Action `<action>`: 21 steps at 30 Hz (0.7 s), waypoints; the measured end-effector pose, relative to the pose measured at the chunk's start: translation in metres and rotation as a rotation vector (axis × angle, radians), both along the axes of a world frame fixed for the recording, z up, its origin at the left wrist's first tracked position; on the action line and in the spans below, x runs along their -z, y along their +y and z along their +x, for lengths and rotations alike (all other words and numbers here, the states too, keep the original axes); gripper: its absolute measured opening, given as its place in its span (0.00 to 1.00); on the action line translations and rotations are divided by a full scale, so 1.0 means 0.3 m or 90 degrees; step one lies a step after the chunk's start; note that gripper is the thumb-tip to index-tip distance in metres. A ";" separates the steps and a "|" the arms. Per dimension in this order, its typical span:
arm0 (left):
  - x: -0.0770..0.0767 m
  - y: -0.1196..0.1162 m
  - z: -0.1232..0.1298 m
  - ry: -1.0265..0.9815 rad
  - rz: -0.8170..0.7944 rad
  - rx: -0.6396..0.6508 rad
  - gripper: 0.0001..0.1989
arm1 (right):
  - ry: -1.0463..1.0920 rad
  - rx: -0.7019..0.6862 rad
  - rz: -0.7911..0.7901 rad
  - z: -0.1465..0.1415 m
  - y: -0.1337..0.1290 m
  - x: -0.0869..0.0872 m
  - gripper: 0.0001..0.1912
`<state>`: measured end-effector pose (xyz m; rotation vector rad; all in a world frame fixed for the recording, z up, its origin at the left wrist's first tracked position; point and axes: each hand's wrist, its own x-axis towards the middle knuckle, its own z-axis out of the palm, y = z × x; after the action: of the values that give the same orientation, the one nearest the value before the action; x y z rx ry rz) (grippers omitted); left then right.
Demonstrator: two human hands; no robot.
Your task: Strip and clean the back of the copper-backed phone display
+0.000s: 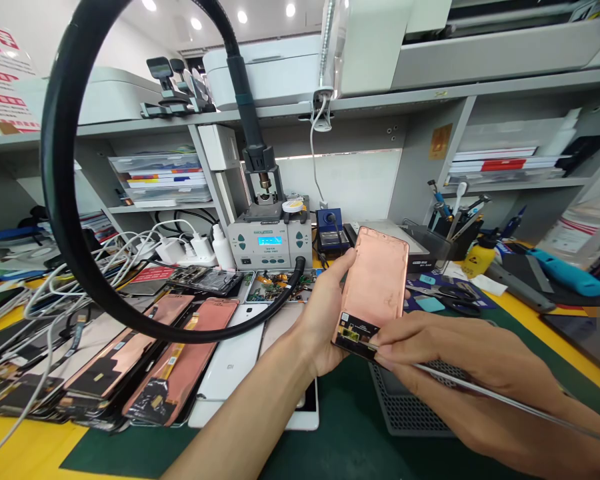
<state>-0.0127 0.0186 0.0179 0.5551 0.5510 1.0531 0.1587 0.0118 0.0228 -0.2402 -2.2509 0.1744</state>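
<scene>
My left hand (323,320) is closed around the edges of a phone screen panel (375,273), its copper-coloured back facing me. The panel is tilted above the mat. Across its lower end runs a black strip with a small exposed circuit area (351,333). My right hand (460,367) pinches a thin metal tool (480,390), whose kind I cannot make out. The tool's tip is at the black strip, partly hidden by my fingers. Beneath my right hand, a grey perforated tray (405,410) lies on the green mat (345,440).
Stacked phone screens (125,347) and a white phone (233,353) lie at left. A black hose (60,167) loops in front of the hot-air station (270,243). Scissors (445,291), a yellow bottle (480,255) and a tool holder (453,230) stand or lie at right.
</scene>
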 end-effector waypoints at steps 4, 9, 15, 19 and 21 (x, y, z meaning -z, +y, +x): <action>-0.001 0.000 -0.002 -0.006 -0.007 0.005 0.33 | -0.006 0.004 0.007 0.003 0.001 0.001 0.11; -0.005 -0.006 -0.001 -0.002 -0.015 0.003 0.33 | -0.018 0.004 -0.006 0.004 0.006 0.007 0.10; -0.006 -0.005 0.001 0.000 -0.015 -0.004 0.33 | -0.018 0.007 0.003 0.003 0.004 0.008 0.10; -0.006 -0.003 0.002 -0.005 -0.013 -0.003 0.33 | -0.017 0.008 0.005 0.004 0.003 0.011 0.10; -0.008 -0.004 0.004 -0.007 -0.014 -0.008 0.32 | -0.027 0.012 0.003 0.007 0.004 0.015 0.10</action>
<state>-0.0115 0.0174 0.0202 0.5276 0.5564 1.0598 0.1607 0.0129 0.0182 -0.2646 -2.2894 0.1548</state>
